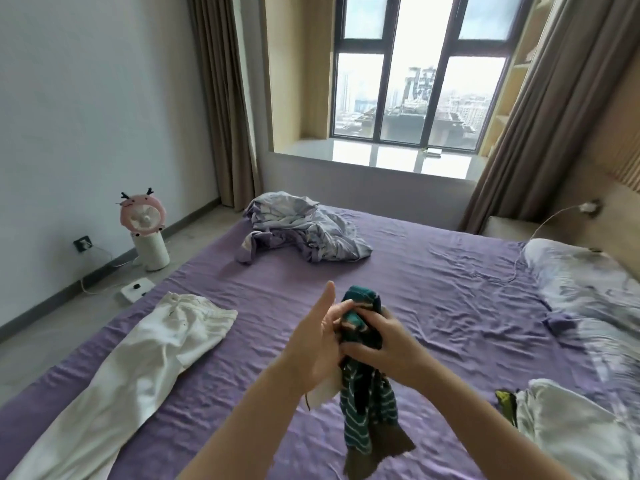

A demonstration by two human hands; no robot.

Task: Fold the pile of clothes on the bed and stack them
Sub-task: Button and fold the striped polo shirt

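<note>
- Bedroom with a tall window [408,74] and brown curtains; a purple bed [433,289] fills the lower view.
- Crumpled quilt [304,230] lies at the bed's far edge; a pillow [585,271] sits at the right edge.
- White trousers [138,358] lie spread flat along the bed's left edge, not yet folded.
- White cloth [568,427] is bunched at the near right corner.
- Striped garment [363,375] hangs above the middle of the bed, bunched up, held in both hands.
- Right hand [384,344] grips it, fingers curled round the bunch.
- Left hand [322,337] pinches its top, thumb raised.
- To do this well, I judge: shake it out, find the hem or shoulders, and lay it flat on the bare sheet before folding.
</note>
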